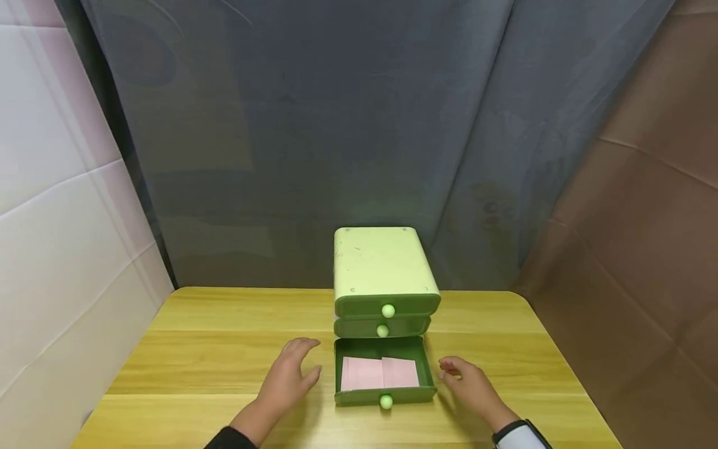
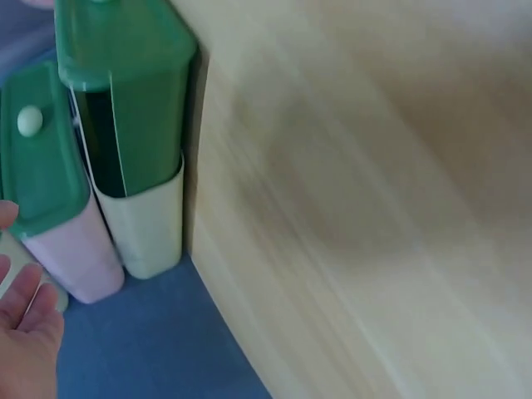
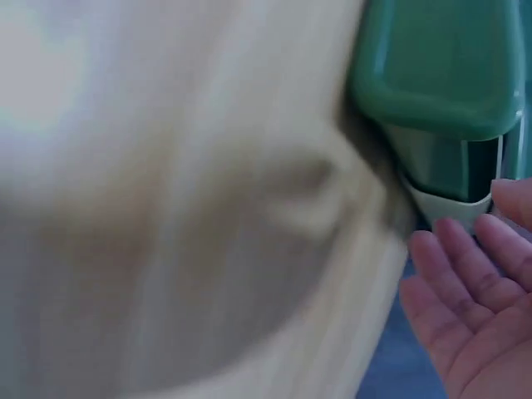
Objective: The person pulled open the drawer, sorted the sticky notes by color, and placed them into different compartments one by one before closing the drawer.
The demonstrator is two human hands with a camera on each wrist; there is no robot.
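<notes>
A small drawer unit (image 1: 381, 259) with a pale yellow-green top and green drawer fronts stands at the back of the table. Its bottom drawer (image 1: 385, 396) is pulled out, and two flat pink pieces (image 1: 363, 374) lie side by side in it. The middle drawer (image 1: 359, 328) and top drawer (image 1: 359, 305) are in, each with a round pale knob. To the left of the pulled-out drawer hovers my left hand (image 1: 285, 381), thumb and fingers apart and holding nothing. My right hand (image 1: 471, 388) is just right of that drawer, its fingers loosely bent and gripping nothing.
The wood-grain table (image 1: 224, 349) extends to both sides of the unit. A dark grey cloth (image 1: 314, 143) hangs behind it, with a white cloth (image 1: 62, 187) on the left and a brown one (image 1: 645, 218) on the right.
</notes>
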